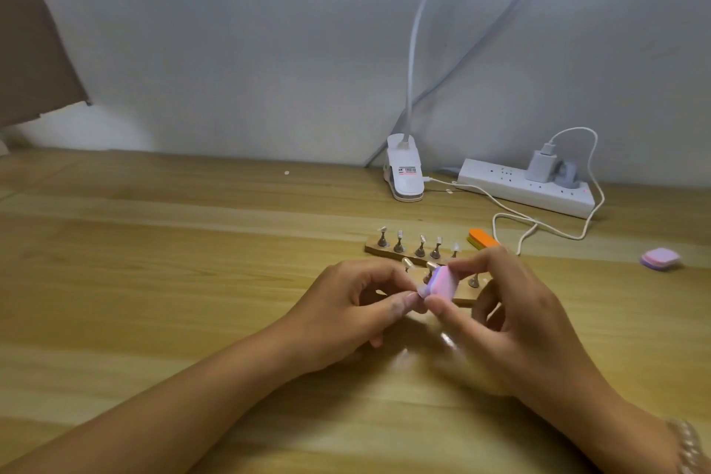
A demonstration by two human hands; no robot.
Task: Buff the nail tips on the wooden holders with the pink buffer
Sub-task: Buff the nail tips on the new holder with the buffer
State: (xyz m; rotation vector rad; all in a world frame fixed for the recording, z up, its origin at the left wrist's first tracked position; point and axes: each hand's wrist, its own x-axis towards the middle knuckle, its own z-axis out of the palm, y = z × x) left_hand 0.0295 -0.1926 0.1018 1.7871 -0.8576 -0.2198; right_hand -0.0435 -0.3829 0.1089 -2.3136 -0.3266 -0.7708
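Note:
My right hand (pixel 511 316) pinches the pink buffer (pixel 442 283) between thumb and fingers, just above the table. My left hand (pixel 358 304) pinches a small clear nail tip (pixel 422 291) at its fingertips, and the tip lies against the buffer's left edge. Behind the hands stand two wooden holders: the far holder (pixel 375 247) carries several nail tips on metal stands, and the near holder (pixel 463 298) is mostly hidden by my hands, with three of its stands showing.
An orange file (pixel 483 237) lies right of the far holder. A second pink buffer block (pixel 660 259) sits at the far right. A white clip lamp (pixel 404 173), a power strip (pixel 527 187) and a trailing white cable (pixel 538 223) occupy the back of the wooden table (pixel 154 262).

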